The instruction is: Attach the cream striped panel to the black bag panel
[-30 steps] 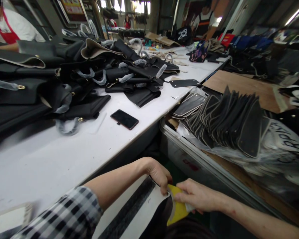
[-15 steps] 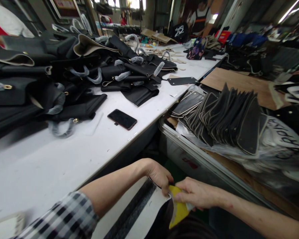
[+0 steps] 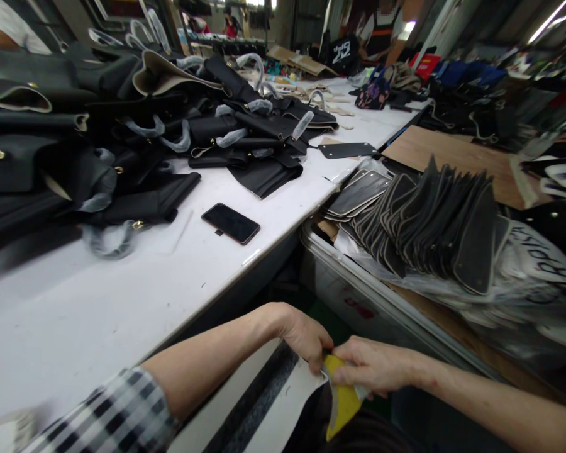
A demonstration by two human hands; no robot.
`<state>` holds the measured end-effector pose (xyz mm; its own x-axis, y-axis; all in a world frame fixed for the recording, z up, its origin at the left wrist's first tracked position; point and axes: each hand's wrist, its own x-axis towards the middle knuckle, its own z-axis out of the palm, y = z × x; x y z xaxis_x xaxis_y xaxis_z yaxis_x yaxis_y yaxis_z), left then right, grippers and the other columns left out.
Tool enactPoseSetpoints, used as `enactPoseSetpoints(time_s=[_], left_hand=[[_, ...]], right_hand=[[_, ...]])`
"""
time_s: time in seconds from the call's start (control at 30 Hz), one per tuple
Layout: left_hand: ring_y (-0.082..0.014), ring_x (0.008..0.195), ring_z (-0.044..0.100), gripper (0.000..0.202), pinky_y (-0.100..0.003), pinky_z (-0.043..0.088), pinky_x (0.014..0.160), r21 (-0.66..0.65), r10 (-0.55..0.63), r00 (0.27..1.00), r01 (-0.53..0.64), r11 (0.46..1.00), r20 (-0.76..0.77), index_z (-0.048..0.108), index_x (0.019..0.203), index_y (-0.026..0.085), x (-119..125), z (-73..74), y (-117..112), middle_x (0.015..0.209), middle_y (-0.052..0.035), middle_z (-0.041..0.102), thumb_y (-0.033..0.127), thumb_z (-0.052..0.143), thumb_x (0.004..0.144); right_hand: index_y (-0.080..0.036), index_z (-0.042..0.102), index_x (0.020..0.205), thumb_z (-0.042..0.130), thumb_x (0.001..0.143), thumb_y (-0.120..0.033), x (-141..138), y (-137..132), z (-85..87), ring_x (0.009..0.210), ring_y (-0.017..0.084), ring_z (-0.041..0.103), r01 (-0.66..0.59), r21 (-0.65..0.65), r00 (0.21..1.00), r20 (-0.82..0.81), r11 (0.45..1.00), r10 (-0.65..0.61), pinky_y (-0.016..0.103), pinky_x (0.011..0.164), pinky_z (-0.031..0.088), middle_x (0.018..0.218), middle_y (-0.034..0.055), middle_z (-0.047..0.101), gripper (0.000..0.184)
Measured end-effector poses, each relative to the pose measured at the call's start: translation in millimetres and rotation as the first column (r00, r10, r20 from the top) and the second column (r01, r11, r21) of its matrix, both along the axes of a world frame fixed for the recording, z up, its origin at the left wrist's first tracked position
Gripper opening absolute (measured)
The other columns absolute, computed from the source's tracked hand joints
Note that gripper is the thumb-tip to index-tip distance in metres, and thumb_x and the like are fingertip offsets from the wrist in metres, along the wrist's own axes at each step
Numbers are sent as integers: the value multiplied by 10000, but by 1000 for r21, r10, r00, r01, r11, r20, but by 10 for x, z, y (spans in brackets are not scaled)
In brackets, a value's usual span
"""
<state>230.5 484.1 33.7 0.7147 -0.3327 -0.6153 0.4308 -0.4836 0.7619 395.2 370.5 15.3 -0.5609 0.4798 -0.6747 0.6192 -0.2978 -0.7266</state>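
My left hand is closed, fingers bent down over the upper corner of a white panel with a dark strip along it. Beside it, nearly touching, my right hand pinches a thin yellow piece with a greyish edge between thumb and fingers. The yellow piece hangs down next to the panel's corner, over dark cloth. Something pale shows under my right fingers; its kind cannot be made out. The fingertips of my left hand are partly hidden.
On the white table lie a phone, a pile of black bags with wrapped handles, and a black strap piece. At right, a bin holds stacked dark panels. A person stands at the back.
Both hands keep their grips and stay close together. The yellow piece has shifted slightly right and down. The view has moved a little.
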Motion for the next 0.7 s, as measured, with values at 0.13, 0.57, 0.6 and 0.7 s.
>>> enactPoseSetpoints(time_s=[0.13, 0.57, 0.6, 0.7], left_hand=[[-211, 858, 574, 465, -263, 439, 676, 6, -25, 999, 25, 1000, 23, 563, 1113, 129, -9, -7, 10, 863, -5, 550, 196, 617, 657], [-240, 950, 609, 607, -274, 474, 763, 46, -129, 985, 125, 991, 118, 533, 1291, 82, -20, -32, 49, 1017, -69, 628, 179, 608, 697], [-242, 968, 612, 613, -274, 477, 775, 47, -136, 984, 131, 990, 120, 522, 1307, 73, -22, -24, 52, 1039, -80, 633, 181, 606, 710], [-259, 1046, 608, 614, -288, 477, 836, 47, -153, 980, 148, 988, 126, 490, 1344, 35, -26, 0, 61, 1130, -126, 634, 204, 602, 764]], right_hand=[[-175, 548, 785, 513, 917, -456, -26, -27, 5, 362, 59, 442, 39, -46, 999, -1, 998, -39, 131, 312, 313, 563, -46, 515, 313], [-169, 590, 859, 509, 917, -440, -119, -167, -15, 392, 67, 483, 203, -148, 978, -9, 968, -206, 123, 326, 362, 584, -36, 550, 289], [-170, 592, 865, 512, 917, -451, -123, -182, -26, 392, 68, 487, 214, -151, 976, -5, 965, -217, 125, 327, 365, 587, -35, 555, 296], [-173, 593, 871, 511, 918, -429, -148, -228, -49, 385, 69, 481, 256, -148, 966, -1, 955, -259, 127, 319, 364, 594, -33, 561, 273]])
